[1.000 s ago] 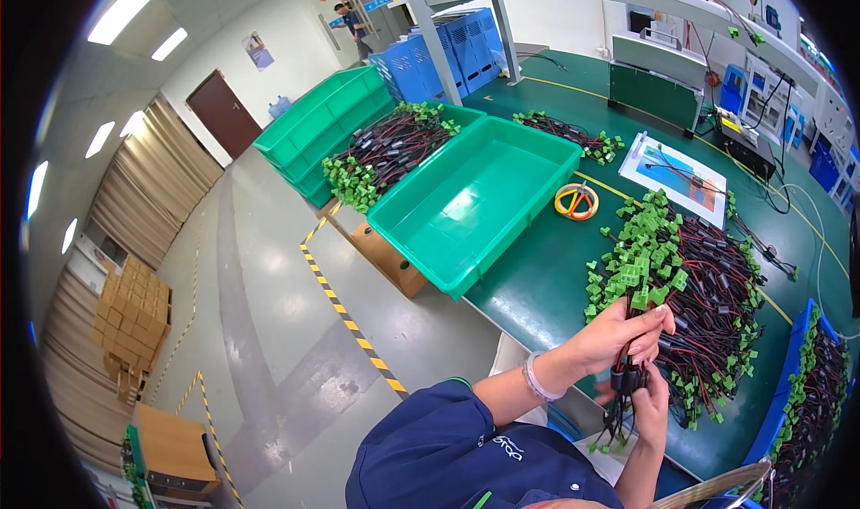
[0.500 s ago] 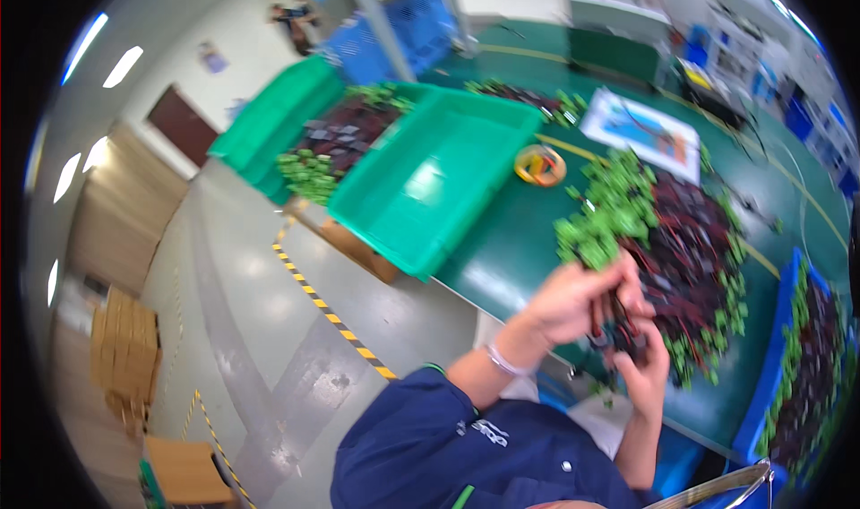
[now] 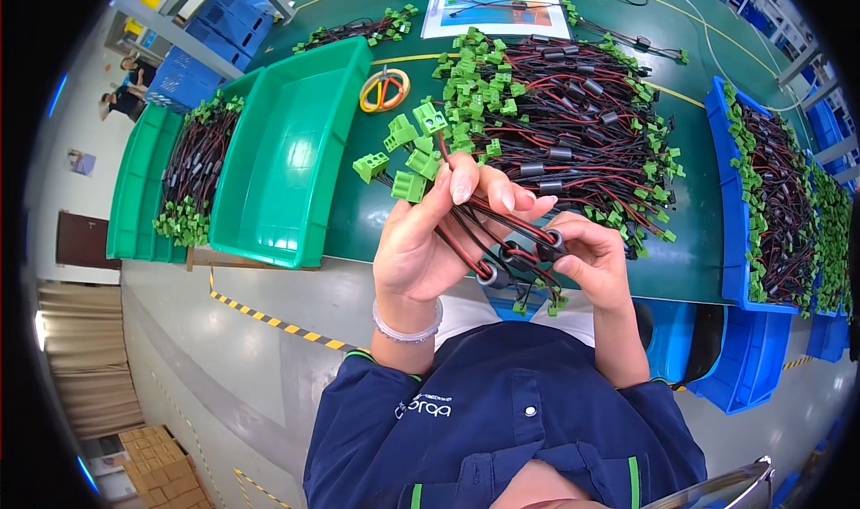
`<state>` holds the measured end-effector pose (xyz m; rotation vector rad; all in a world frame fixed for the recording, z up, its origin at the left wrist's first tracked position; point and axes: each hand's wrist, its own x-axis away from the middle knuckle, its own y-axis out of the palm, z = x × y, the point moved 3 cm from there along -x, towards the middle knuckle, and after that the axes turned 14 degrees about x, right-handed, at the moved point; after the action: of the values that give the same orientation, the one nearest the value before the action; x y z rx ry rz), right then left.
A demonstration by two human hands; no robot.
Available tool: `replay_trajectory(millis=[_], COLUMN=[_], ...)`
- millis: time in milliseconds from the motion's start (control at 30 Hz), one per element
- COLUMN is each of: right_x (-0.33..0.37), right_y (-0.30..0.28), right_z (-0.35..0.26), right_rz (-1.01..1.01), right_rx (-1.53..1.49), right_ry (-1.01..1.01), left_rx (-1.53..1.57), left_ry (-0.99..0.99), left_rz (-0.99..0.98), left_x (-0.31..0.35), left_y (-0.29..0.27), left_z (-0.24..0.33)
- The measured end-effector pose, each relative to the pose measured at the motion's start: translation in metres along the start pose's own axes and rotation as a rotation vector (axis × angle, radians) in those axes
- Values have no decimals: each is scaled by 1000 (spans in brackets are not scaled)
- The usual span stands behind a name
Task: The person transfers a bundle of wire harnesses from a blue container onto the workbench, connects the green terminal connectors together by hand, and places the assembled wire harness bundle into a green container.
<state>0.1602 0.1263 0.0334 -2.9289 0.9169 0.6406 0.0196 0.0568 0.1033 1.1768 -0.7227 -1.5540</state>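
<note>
My left hand [image 3: 414,251] is closed around a small bunch of red-and-black cables [image 3: 459,247]. Green terminal plugs [image 3: 409,186] fan out above its fingers, and more green ends hang below the bunch. My right hand [image 3: 596,260] pinches one cable at its black cylindrical core [image 3: 552,244], with thumb and fingers pressed on it. Another black core [image 3: 492,276] hangs between the hands. Just beyond them, a large heap of similar cables [image 3: 573,146] lies on the green table, plugs mostly along its left and right sides.
Left of the heap stands an empty green tray [image 3: 309,133], with a cable-filled green tray [image 3: 134,186] beyond it. A tape roll [image 3: 406,88] and a printed sheet [image 3: 434,25] lie on the table [image 3: 358,213]. Blue bins [image 3: 736,231] of cables stand at the right.
My view has swung to the right and down, centring the heap. Both hands still hold the cables; the bunch is now more spread, and my right hand sits at a core.
</note>
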Motion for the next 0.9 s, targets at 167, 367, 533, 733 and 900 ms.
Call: replay_trajectory(millis=[167,367,533,733,900], right_x=[1,-3,-2,-3,-2], right_y=[1,5,15,20,19], right_z=[-3,-16,-13,-13,-12], right_rz=[-96,-99,-25,-11,-96], right_rx=[78,269,-14,-31,-318], right_ry=[55,-79,83,50,223], left_rx=[8,33,109,63,69], left_ry=[-37,-49,70,20,15], left_rz=[-49,-132,-61,-30,-64], left_x=[4,4,-1,-2,-1], left_y=[2,11,10,6,8], left_z=[-1,-3,-4,-9,-10])
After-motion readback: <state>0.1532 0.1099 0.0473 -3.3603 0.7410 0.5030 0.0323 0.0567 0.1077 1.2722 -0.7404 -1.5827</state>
